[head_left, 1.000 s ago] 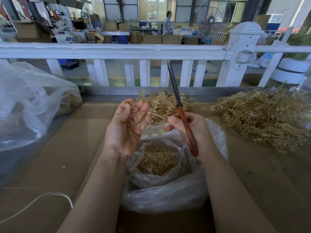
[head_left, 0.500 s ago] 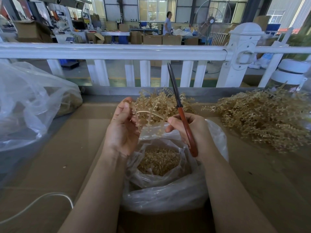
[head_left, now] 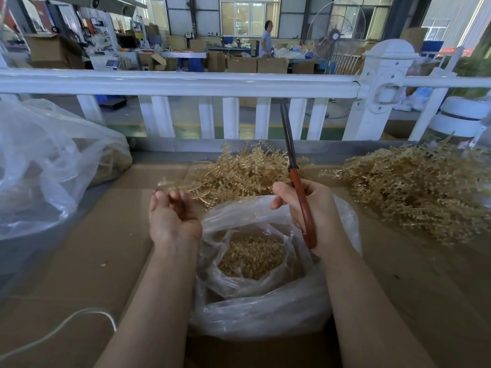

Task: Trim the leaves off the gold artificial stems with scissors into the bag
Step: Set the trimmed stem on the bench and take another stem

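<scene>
Gold stem [head_left: 170,185] lies blurred across my left hand [head_left: 172,221], fingers loosely curled beneath it; whether they pinch it I cannot tell. My right hand [head_left: 313,211] grips the scissors [head_left: 297,181], blades closed, upright. Cut directly above the bag [head_left: 265,309], steadying the stem first.
</scene>
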